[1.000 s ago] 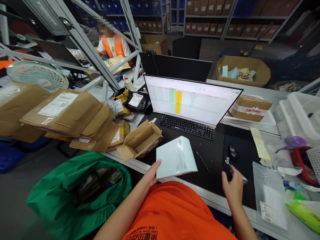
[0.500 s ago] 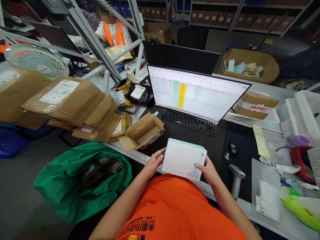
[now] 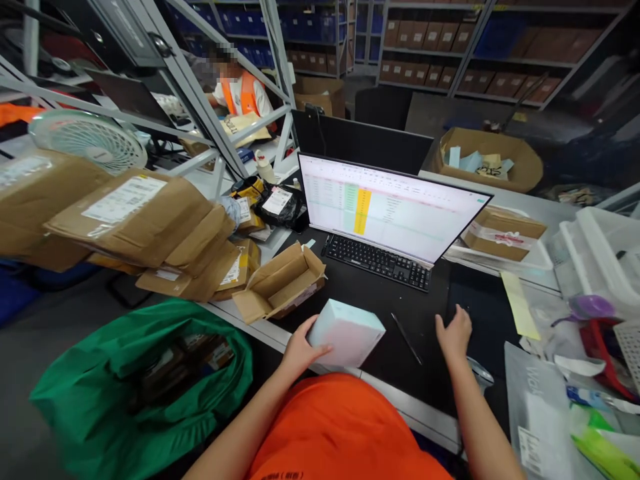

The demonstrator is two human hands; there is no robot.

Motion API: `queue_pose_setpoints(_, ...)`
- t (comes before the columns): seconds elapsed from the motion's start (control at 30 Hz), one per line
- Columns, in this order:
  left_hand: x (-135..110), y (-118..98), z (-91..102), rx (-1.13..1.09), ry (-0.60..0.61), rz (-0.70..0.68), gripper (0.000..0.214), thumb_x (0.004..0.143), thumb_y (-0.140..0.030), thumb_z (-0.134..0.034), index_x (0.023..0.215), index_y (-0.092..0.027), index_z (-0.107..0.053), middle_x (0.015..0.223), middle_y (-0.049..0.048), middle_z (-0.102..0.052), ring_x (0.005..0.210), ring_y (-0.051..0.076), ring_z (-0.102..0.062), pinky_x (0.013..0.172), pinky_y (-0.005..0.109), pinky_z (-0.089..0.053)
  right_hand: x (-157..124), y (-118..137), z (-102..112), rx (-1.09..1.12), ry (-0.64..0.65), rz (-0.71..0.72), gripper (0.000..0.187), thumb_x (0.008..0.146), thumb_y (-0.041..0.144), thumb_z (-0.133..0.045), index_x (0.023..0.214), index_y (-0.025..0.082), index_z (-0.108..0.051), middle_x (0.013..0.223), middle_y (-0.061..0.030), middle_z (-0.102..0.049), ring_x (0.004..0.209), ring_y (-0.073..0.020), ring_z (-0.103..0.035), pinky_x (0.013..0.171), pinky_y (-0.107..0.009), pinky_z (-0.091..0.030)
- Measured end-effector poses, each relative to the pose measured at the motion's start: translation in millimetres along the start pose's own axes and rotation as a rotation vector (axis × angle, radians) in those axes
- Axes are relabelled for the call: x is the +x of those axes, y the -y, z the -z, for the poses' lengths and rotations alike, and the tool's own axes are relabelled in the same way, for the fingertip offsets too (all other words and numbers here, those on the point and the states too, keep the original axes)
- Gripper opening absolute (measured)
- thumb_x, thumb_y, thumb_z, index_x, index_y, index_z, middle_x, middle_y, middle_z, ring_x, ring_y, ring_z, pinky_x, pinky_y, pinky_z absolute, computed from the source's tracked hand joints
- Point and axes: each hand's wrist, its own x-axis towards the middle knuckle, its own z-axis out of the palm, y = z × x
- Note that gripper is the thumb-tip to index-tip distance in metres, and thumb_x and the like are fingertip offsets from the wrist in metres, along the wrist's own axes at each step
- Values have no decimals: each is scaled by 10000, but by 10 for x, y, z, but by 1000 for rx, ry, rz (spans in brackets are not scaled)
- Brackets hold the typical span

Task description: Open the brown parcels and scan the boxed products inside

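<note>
My left hand (image 3: 301, 348) grips a white box with pale mint sides (image 3: 346, 333) by its left end, thumb on the near face. The box is tilted above the front edge of the desk. My right hand (image 3: 455, 333) is off the box, at the left side of the dark mouse pad (image 3: 487, 313), thumb apart from the fingers. It covers the spot where the mouse was, so I cannot see whether it touches the mouse. Between my hands a thin dark pen (image 3: 406, 339) lies on the desk. An open brown carton (image 3: 287, 283) stands left of the box.
Behind are a keyboard (image 3: 377, 261) and a monitor (image 3: 390, 207) with a spreadsheet. Brown parcels (image 3: 127, 207) are piled left, above a green sack (image 3: 90, 393). A scanner (image 3: 480, 373) lies beside my right forearm. A person in an orange vest (image 3: 245, 93) sits beyond the frame.
My right hand has let go of the white box and moved right to the mouse pad. The box, now in my left hand alone, has turned and tilted. The pen has come into view.
</note>
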Motion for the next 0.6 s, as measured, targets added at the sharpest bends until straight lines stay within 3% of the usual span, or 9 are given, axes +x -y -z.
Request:
queue_pose_setpoints(0.13, -56, -150, 9, 264, -54, -81, 793, 533, -291, -901, 1290, -236, -671, 1295, 123, -653, 1214, 381, -563, 1091, 520, -399, 373, -239, -67, -89, -99, -25, 458, 949, 432, -605, 1338, 192, -560, 1390, -116, -539, 1222, -269, -557, 1027, -529, -489)
queue_pose_setpoints(0.3, -111, -361, -41, 432, -53, -174, 746, 595, -220, -822, 1319, -295, -657, 1315, 86, -641, 1256, 371, -528, 1085, 511, -427, 557, -396, -279, -160, -204, -64, 416, 949, 419, -606, 1304, 204, -585, 1369, -120, -553, 1199, -278, -568, 988, -532, -513)
queue_pose_setpoints(0.47, -10, -199, -29, 577, -68, -289, 703, 712, -203, -709, 1398, -293, -582, 1353, 90, -598, 1275, 332, -529, 1120, 514, -420, 618, -638, -459, -201, -299, -162, 429, 950, 426, -598, 1324, 218, -568, 1390, -116, -533, 1210, -279, -555, 1003, -535, -491)
queue_pose_setpoints(0.6, 74, -1, -33, 683, -91, -395, 649, 832, -281, -641, 1467, -263, -508, 1496, 137, -445, 1370, 360, -452, 1139, 553, -387, 614, -777, -530, -244, -379, -258, 419, 976, 381, -490, 1336, 189, -586, 1392, -190, -513, 1221, -340, -533, 982, -549, -449)
